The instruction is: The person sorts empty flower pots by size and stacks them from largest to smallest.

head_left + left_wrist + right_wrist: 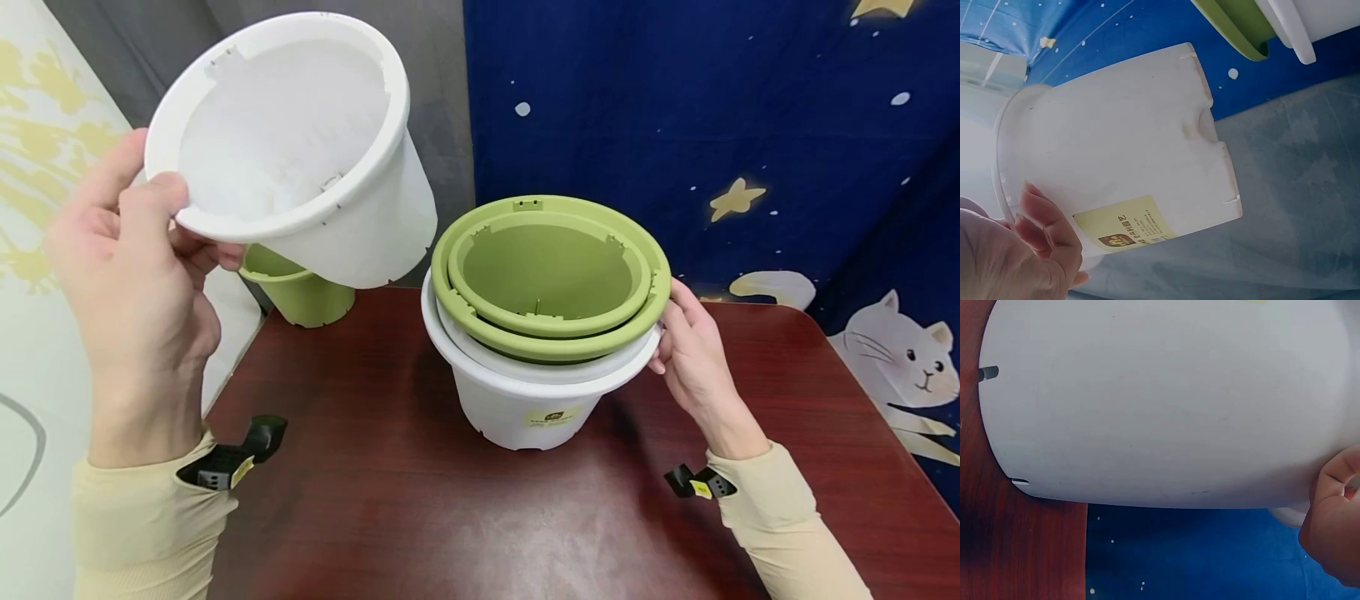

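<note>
My left hand (142, 258) pinches the rim of a white plastic flowerpot (375, 221), thumb on top and fingers beneath, holding it tilted in the air. In the left wrist view a yellow label (1125, 222) shows on that pot's wall. My right hand (693, 354) grips the right rim of a nested stack on the table, its fingertips partly hidden behind the rim. The stack has a large white flowerpot (517, 412) outside, another white rim within, and two green flowerpots (551, 275) innermost. The right wrist view is filled by the outer white pot's wall (1166, 406).
A smaller green flowerpot (307, 300) stands at the table's back left corner, partly behind the lifted pot. The dark red wooden table (360, 500) lies below. Behind it hang grey (442, 108) and blue starry curtains (615, 108).
</note>
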{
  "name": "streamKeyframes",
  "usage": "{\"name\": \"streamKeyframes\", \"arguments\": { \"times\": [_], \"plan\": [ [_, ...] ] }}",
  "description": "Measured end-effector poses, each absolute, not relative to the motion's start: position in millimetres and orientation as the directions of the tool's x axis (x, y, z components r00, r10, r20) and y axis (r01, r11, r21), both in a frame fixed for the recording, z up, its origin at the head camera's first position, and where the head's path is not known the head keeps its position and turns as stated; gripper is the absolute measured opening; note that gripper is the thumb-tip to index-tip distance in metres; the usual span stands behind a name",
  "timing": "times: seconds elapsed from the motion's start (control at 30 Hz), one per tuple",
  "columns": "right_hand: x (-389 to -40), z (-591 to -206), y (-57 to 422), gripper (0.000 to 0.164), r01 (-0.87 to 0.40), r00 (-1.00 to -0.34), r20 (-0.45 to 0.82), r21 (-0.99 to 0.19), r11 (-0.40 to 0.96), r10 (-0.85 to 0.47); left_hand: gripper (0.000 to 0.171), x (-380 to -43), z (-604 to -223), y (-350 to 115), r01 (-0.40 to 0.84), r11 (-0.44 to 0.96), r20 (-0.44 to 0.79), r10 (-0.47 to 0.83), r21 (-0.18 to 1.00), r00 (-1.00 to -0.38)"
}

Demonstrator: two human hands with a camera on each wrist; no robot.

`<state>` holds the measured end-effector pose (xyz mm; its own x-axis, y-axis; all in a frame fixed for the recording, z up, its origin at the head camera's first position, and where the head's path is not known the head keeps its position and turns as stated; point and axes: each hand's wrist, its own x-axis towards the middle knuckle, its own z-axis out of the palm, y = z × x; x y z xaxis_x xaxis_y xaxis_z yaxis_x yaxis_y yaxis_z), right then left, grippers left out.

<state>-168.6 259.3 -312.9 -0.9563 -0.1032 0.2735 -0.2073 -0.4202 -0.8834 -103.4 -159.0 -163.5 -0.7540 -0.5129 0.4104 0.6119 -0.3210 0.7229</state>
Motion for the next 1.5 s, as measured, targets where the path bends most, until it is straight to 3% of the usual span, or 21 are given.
{"name": "streamKeyframes", "arguments": {
  "times": [0.83,1.5],
  "plan": [
    [-167,-313,258,0.025,-0.206,-0.961,0.264,-0.884,-0.419,-0.084,0.027,-105,-147,-131,0.631,-0.323,0.478,-0.44,0.706,-0.76],
    [-166,-312,258,0.025,-0.203,-0.963,0.257,-0.891,-0.407,-0.084,0.028,-109,-141,-111,0.583,-0.362,0.47,-0.356,0.727,-0.808]
  ]
}}
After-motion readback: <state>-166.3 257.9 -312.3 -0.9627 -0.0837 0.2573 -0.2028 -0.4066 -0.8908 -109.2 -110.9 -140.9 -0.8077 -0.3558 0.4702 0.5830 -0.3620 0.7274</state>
